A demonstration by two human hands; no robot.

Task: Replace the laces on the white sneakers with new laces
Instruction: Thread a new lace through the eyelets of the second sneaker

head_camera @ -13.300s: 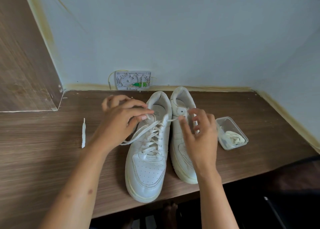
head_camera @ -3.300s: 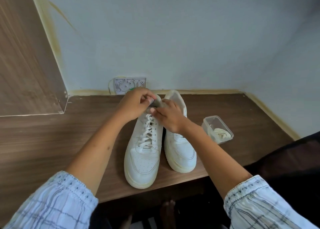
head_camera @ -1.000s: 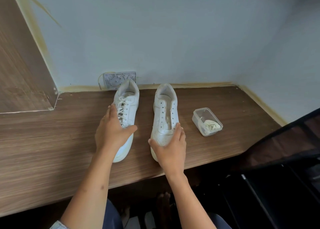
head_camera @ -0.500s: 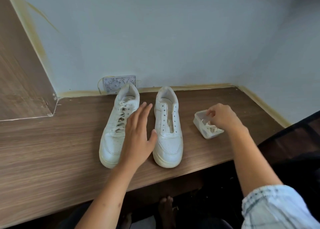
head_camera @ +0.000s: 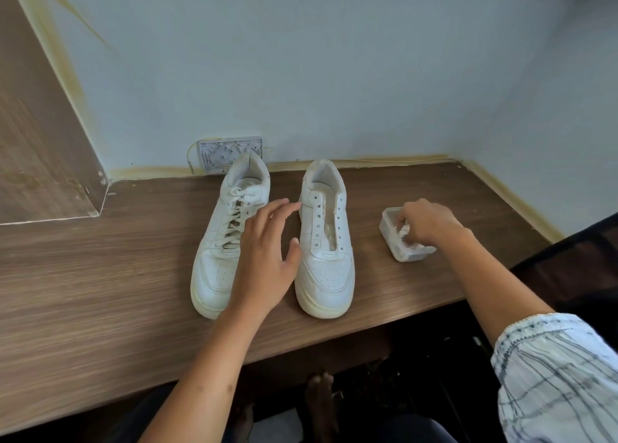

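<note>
Two white sneakers stand side by side on the wooden desk, toes toward me. The left sneaker [head_camera: 220,252] is laced up. The right sneaker [head_camera: 326,252] has bare eyelets and no lace. My left hand [head_camera: 267,258] hovers open between the two shoes, fingers spread, touching neither clearly. My right hand [head_camera: 426,223] reaches into a small clear plastic container [head_camera: 398,252] to the right of the shoes, its fingers curled on the bundled white lace [head_camera: 404,232] inside.
The wooden desk [head_camera: 100,292] ends at a front edge near me, with bare feet on the floor below. A wall socket plate [head_camera: 227,155] sits behind the left sneaker. A wooden panel [head_camera: 36,135] rises at the left; walls close the back and right.
My right hand has settled deeper into the container and closed on the lace. My left hand stays open between the shoes, barely shifted.
</note>
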